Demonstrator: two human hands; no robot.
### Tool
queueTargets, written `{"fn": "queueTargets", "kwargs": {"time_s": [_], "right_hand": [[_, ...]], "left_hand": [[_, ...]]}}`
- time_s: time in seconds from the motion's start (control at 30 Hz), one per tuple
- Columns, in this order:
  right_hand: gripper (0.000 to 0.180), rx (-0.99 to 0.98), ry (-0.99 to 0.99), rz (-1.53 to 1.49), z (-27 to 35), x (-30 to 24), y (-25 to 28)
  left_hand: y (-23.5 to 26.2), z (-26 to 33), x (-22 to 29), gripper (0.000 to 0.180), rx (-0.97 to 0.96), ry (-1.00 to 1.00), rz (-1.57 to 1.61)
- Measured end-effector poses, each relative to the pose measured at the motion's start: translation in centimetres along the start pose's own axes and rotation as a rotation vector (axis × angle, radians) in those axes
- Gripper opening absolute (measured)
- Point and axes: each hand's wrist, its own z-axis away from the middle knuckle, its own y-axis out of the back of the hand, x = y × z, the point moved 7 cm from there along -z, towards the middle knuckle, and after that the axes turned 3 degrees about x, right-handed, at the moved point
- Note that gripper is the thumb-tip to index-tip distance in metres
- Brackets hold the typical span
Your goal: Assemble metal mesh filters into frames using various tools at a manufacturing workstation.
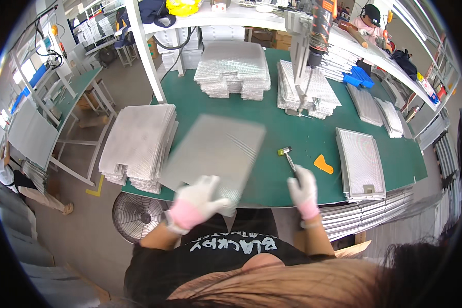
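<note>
The flat rectangular sheet of silver metal mesh (213, 151) sits tilted over the near left part of the green table mat (292, 131), its near edge pinched in the left hand (197, 200), whose white-gloved fingers are clamped on the sheet; the sheet is motion-blurred, so its exact contact with the mat cannot be told. The right hand (304, 191), also in a white glove with a pink cuff, is wrapped shut around the handle of a small hammer with a yellow-green head (287, 155), the head resting on the mat just right of the sheet. To handle this step well, grip the sheet at its edge only, keep it flat to avoid creasing the mesh, and hold the hammer head clear of the sheet until it lies square. An orange plastic scraper (323, 164) lies near the hammer. A framed mesh filter panel (360, 163) lies further right at the table edge. A stack of similar mesh sheets (138, 143) stands to the left, with more stacks (233, 69) at the far side.
</note>
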Motion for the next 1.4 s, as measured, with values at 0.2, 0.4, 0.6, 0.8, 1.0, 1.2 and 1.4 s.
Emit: {"fn": "queueTargets", "kwargs": {"time_s": [0.2, 0.4, 0.6, 0.8, 1.0, 1.2, 1.4], "right_hand": [[0.053, -0.516, 0.146, 0.288, -2.7, 1.3, -14.6], [0.050, -0.165, 0.308, 0.386, -14.9, -2.7, -12.5], [0.056, 0.292, 0.189, 0.082, -32.8, -3.5, -11.9], [0.058, -0.100, -0.164, 0.234, -36.3, -3.5, -15.2], [0.048, 0.329, 0.063, 0.309, -38.2, -3.9, -11.3], [0.052, 0.398, 0.264, -0.665, -38.9, -10.2, -9.9], [0.063, 0.140, -0.363, -1.010, -38.4, -0.3, -11.5]], "left_hand": [[-11.4, -6.1, -0.6, 0.067, -0.396, -0.045, 0.228], [4.5, -22.2, -8.0, 0.037, 0.670, -0.164, 0.110], [6.3, -37.5, -23.1, 0.078, 0.447, 0.285, -0.067], [4.7, -39.2, -22.2, 0.075, 0.136, 0.416, 0.129], [6.0, -41.2, -18.7, 0.055, 0.184, 0.283, -0.136], [8.3, -40.7, -26.2, 0.069, 0.452, 0.179, -0.228], [8.3, -38.7, -21.5, 0.067, 0.502, 0.182, 0.776]]}}
